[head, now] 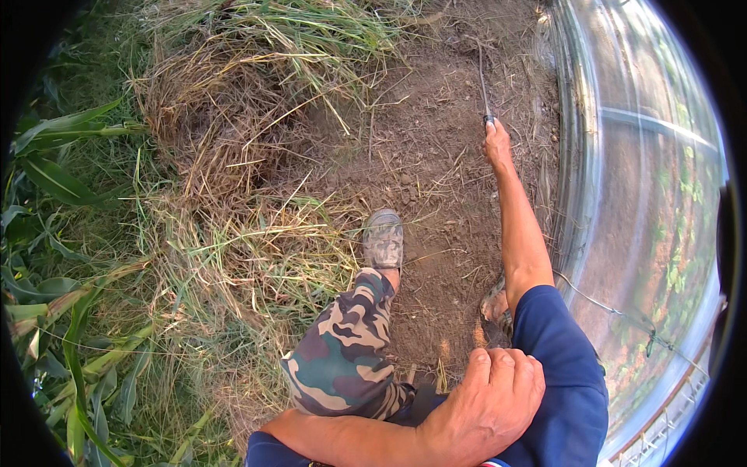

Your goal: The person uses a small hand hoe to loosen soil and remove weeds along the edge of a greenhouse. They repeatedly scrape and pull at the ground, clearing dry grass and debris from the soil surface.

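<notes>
My right hand (497,143) reaches far forward over bare soil, closed round the dark grip of a thin-shafted hand tool (483,82). The tool's shaft points away from me, and its far end lies among dry stems on the ground, its shape unclear. Close to my body, my left hand (484,400) is bent across my front with its fingers curled together, by my blue-clothed right side. Nothing shows in it; its palm is hidden. My left leg in camouflage trousers (344,356) ends in a worn shoe (383,238) on the soil.
Heaps of cut dry and green grass (233,117) lie to the left, with maize plants (64,175) beyond them. Along the right runs a clear plastic sheet wall (636,175), with plants visible through it. A wire or cord (607,308) stretches across the sheet.
</notes>
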A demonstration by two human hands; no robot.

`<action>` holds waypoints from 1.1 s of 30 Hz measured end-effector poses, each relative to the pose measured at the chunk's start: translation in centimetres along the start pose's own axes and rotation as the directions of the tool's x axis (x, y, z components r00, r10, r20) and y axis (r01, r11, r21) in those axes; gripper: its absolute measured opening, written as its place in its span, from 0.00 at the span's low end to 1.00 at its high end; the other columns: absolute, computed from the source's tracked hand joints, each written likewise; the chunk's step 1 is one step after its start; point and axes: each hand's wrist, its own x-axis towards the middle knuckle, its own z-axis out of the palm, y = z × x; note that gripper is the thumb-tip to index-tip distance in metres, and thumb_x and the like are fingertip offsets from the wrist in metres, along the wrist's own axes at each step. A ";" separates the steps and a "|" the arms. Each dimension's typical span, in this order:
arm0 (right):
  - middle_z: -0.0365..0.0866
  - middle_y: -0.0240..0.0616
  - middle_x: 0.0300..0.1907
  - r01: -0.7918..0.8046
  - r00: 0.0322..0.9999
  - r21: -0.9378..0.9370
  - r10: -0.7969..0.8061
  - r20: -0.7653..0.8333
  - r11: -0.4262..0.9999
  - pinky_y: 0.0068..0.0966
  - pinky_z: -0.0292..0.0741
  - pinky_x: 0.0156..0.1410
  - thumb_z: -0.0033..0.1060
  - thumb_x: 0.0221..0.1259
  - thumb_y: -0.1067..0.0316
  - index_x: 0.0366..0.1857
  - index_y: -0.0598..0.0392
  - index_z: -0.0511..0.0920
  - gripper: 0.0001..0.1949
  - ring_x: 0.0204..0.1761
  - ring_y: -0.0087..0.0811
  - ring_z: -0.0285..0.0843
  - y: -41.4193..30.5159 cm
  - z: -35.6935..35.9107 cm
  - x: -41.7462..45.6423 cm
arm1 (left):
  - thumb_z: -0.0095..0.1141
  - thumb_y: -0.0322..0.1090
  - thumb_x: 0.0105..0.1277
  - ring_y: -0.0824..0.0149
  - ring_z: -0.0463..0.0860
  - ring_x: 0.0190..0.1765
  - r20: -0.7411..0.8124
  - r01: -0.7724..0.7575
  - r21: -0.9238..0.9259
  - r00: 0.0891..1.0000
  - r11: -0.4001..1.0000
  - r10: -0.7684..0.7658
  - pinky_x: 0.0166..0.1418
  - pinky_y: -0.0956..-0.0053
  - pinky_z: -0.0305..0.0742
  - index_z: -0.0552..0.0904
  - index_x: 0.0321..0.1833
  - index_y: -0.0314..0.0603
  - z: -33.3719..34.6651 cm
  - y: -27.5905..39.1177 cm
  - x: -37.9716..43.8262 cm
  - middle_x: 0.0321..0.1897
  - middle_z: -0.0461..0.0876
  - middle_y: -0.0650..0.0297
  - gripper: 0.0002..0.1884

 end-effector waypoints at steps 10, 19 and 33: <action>0.79 0.46 0.33 0.016 0.997 0.038 -0.013 -0.079 0.999 0.33 0.73 0.45 0.44 0.68 0.55 0.54 0.50 0.74 0.17 0.37 0.39 0.79 7.7 -1.5 -10.7 | 0.50 0.36 0.53 0.62 0.72 0.30 0.057 -0.004 -0.152 0.998 0.988 0.012 0.41 0.66 0.69 0.79 0.30 0.36 -1.8 0.4 0.5 0.25 0.75 0.56 0.10; 0.80 0.49 0.33 0.129 0.976 -0.299 -0.174 -0.129 0.945 0.40 0.73 0.46 0.42 0.69 0.55 0.53 0.53 0.73 0.17 0.38 0.48 0.79 1.7 -2.4 -5.0 | 0.50 0.35 0.54 0.61 0.73 0.31 0.023 -0.001 -0.201 1.000 0.980 0.006 0.41 0.65 0.70 0.78 0.29 0.36 -1.4 0.8 0.2 0.25 0.74 0.56 0.09; 0.80 0.57 0.38 -0.121 0.976 -0.279 0.063 -0.210 0.953 0.48 0.73 0.45 0.44 0.69 0.54 0.62 0.44 0.66 0.20 0.43 0.60 0.78 10.4 -1.7 -26.6 | 0.50 0.35 0.53 0.62 0.74 0.29 0.097 -0.094 -0.212 0.988 0.973 0.116 0.38 0.66 0.69 0.78 0.28 0.35 -2.7 1.1 0.7 0.23 0.74 0.57 0.09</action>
